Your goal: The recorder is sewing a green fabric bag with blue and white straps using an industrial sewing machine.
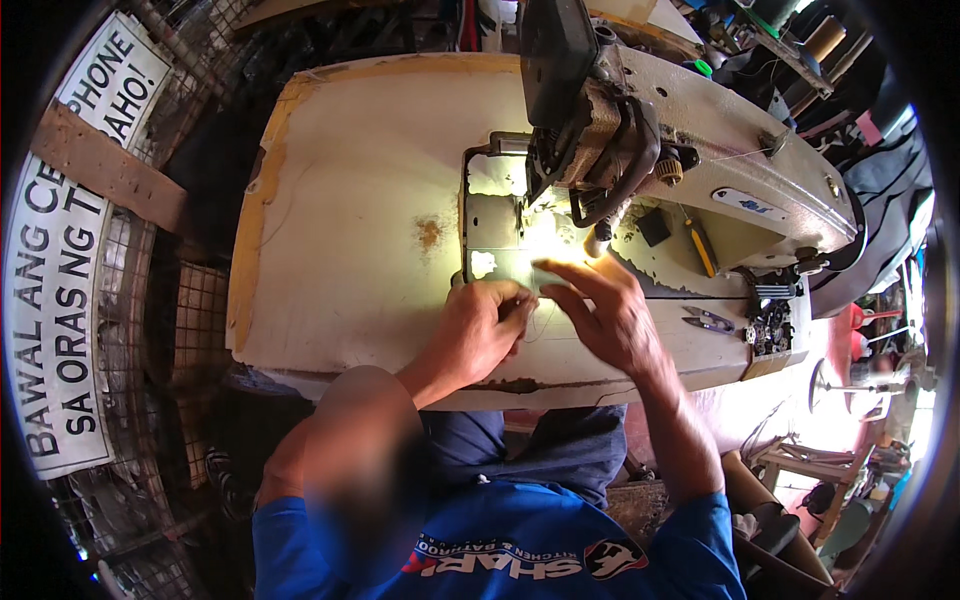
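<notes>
My left hand (pixel 480 320) is closed in a pinch on a fine thread (pixel 538 318) at the front of the sewing machine's lit needle plate (pixel 490 220). My right hand (pixel 600 310) is just to its right, index finger stretched toward the plate and thumb apart, its tips close to the thread. The grey industrial sewing machine (pixel 700 160) stands over the plate, and bright lamp glare hides detail around the needle. A yellow-black screwdriver (pixel 703 245) rests beside the machine arm, and thread snips (pixel 708 320) lie farther right on the worn white table (pixel 350 200).
A bobbin winder (pixel 773 325) sits at the table's right end. Wire grating with lettered white boards (pixel 45 320) stands along the left. Thread cones (pixel 822 42) are on a rack at the back right, with dark material (pixel 890 220) behind the machine's handwheel.
</notes>
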Tool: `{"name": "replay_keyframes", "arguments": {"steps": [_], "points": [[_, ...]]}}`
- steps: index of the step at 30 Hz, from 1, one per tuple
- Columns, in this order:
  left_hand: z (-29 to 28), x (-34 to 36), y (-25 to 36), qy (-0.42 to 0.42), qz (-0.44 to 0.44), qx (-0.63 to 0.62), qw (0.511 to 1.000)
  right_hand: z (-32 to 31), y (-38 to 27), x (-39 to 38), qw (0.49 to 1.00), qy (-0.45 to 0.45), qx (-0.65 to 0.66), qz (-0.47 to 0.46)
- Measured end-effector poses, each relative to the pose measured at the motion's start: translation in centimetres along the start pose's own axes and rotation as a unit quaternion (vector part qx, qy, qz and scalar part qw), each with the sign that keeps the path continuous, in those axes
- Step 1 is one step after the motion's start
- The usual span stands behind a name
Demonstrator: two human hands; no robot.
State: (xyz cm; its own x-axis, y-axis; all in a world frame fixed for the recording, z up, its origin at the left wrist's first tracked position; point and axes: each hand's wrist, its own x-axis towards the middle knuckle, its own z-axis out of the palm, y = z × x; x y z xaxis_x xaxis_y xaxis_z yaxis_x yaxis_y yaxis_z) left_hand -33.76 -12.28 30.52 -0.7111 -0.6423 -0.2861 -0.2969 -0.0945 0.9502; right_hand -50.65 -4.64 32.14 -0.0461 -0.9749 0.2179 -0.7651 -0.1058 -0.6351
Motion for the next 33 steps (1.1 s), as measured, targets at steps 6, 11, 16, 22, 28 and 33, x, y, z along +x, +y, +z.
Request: {"name": "replay_keyframes", "arguments": {"steps": [6,11,16,22,28,33], "points": [[-5.0,-0.7,-0.2,0.054,0.14,0.301,0.942,1.6,3.7,3.0,0.98,0.0,-0.15,-0.13],[-10.5,5.9,-0.9,0.14,0.198,0.506,0.828,1.3,0.8,2.1,0.965,0.009,-0.25,-0.078],[-10.2,9.6,0.0,0.284,0.243,0.554,0.744,1.6,3.2,1.0,0.978,0.02,-0.185,-0.097],[-20.2,2.1,-5.6,0.213,0.116,0.628,0.74,2.3,4.2,1.2,0.973,0.077,-0.15,-0.156],[-36.0,-19.1,-14.6,0.422,-0.22,0.611,0.632,2.3,6.8,1.6,0.959,0.084,-0.224,-0.151],[-23.1,-31.1,-19.4,0.572,-0.149,0.34,0.732,3.2,8.0,1.9,0.965,0.087,-0.178,-0.171]]}}
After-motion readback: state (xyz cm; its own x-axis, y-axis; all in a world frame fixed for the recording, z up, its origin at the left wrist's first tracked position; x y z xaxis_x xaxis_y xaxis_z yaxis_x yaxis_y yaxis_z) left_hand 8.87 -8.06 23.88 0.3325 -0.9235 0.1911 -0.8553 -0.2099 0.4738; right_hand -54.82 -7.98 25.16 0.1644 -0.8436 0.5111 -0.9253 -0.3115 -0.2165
